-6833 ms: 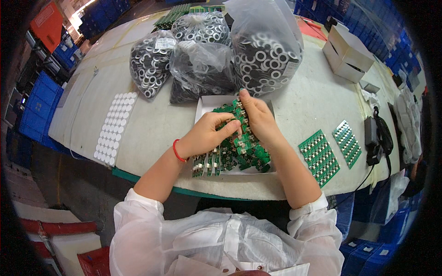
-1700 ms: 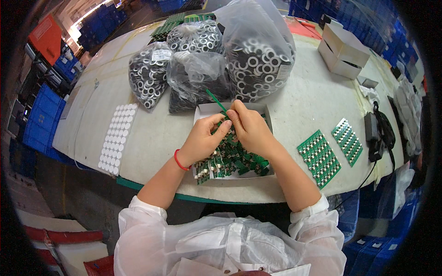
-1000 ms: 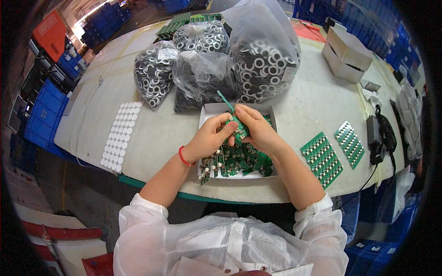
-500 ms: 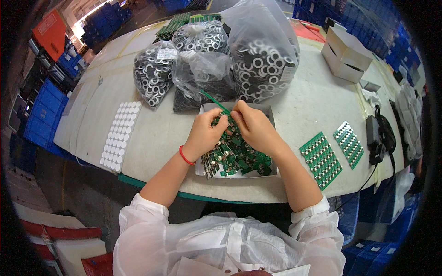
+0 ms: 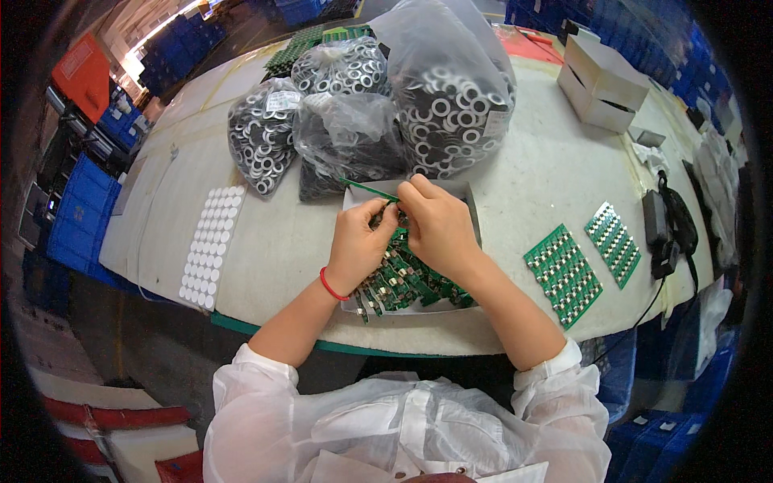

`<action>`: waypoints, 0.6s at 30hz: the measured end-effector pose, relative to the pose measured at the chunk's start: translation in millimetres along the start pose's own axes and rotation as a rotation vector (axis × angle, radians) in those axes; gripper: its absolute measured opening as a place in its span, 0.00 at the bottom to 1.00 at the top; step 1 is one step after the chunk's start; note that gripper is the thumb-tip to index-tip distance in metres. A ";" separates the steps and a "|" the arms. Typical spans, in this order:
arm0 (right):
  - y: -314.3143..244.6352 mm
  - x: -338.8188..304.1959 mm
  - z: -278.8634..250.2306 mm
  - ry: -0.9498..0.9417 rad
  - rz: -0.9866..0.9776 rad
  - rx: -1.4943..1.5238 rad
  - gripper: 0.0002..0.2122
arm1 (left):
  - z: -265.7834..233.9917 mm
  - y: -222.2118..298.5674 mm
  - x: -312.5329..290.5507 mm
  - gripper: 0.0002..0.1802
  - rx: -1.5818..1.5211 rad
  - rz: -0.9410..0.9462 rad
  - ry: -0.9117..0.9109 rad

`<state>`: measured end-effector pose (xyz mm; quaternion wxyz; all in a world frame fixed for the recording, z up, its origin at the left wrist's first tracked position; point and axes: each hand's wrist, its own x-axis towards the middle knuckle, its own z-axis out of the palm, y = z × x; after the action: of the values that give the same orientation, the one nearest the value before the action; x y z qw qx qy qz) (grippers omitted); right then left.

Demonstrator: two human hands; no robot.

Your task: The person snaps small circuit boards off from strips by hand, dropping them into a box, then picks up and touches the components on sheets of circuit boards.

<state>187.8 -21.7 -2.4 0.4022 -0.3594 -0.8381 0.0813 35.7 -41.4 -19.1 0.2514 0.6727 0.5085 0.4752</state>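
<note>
Pinching thin green strip (image 5: 369,190) by near end with closed fingertips of left hand (image 5: 361,241) and right hand (image 5: 441,225). Below grip: white box (image 5: 355,197) heaped with green boards (image 5: 403,278). Might crack strip by uneven twist, or drop it outside box through loose pinch.

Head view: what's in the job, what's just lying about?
In the job, apparently:
left hand, right hand
thin green strip, one end pinched
small green circuit boards
shallow white box
rectangular green board panels, possibly

Lying about, seemingly:
black power adapter
clear ring-filled plastic bags
</note>
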 end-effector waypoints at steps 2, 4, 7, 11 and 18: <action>-1.2 -0.1 4.4 0.047 0.012 -0.027 0.13 | 1.4 -1.0 0.2 0.11 0.009 -0.008 0.005; 0.5 0.0 7.4 0.061 0.010 -0.030 0.13 | 2.9 -3.0 1.4 0.11 -0.005 -0.067 0.013; 6.2 0.6 8.9 0.053 0.027 0.001 0.11 | 1.3 -2.3 4.0 0.12 -0.030 -0.081 -0.011; 17.0 1.2 2.5 0.031 0.052 0.209 0.06 | 1.7 -11.2 6.2 0.12 -0.160 -0.043 -0.033; 10.0 3.3 -4.4 0.067 -0.051 0.027 0.03 | -6.5 -0.5 6.7 0.13 -0.034 -0.066 -0.164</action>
<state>195.0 -12.8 -1.7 0.4366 -0.3351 -0.8320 0.0701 29.8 -36.0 -14.2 0.3192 0.6879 0.4998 0.4184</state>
